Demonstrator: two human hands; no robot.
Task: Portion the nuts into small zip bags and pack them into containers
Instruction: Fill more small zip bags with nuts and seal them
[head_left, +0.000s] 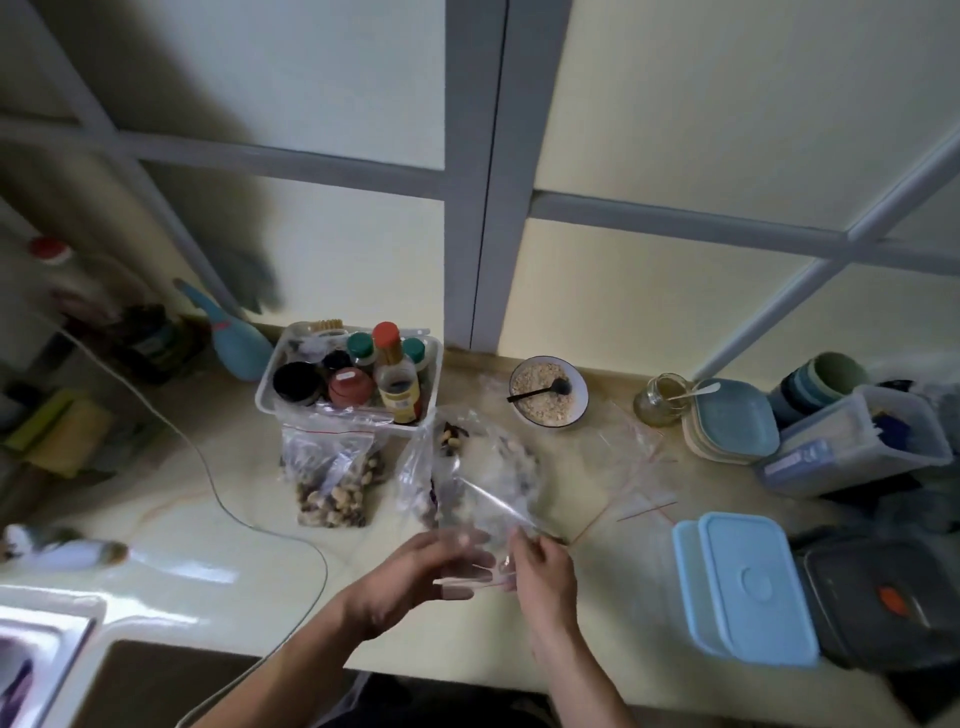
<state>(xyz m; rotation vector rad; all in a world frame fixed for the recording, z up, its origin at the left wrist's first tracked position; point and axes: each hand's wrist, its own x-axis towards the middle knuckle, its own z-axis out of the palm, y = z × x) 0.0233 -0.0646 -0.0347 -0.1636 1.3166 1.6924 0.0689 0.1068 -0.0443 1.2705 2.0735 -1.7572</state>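
Both hands hold a clear zip bag (480, 556) just above the surface (249, 566): left hand (410, 582) curls round its edge, right hand (540, 571) pinches the red seal. Beyond lie a nut bag (335, 478), then blue containers (748, 587) at right. No writing is legible.

- The bench (208, 467) is pale yellow and glossy, and it runs along the wall.
- On it stand a white bin (270, 395) of bottles, a zip bag of nuts (335, 483) and a bowl of oats (548, 392).
- At the right: a glass jar (660, 402), stacked plates (732, 423), blue-lidded containers (748, 587).
- A white cable (218, 499) crosses the left part.
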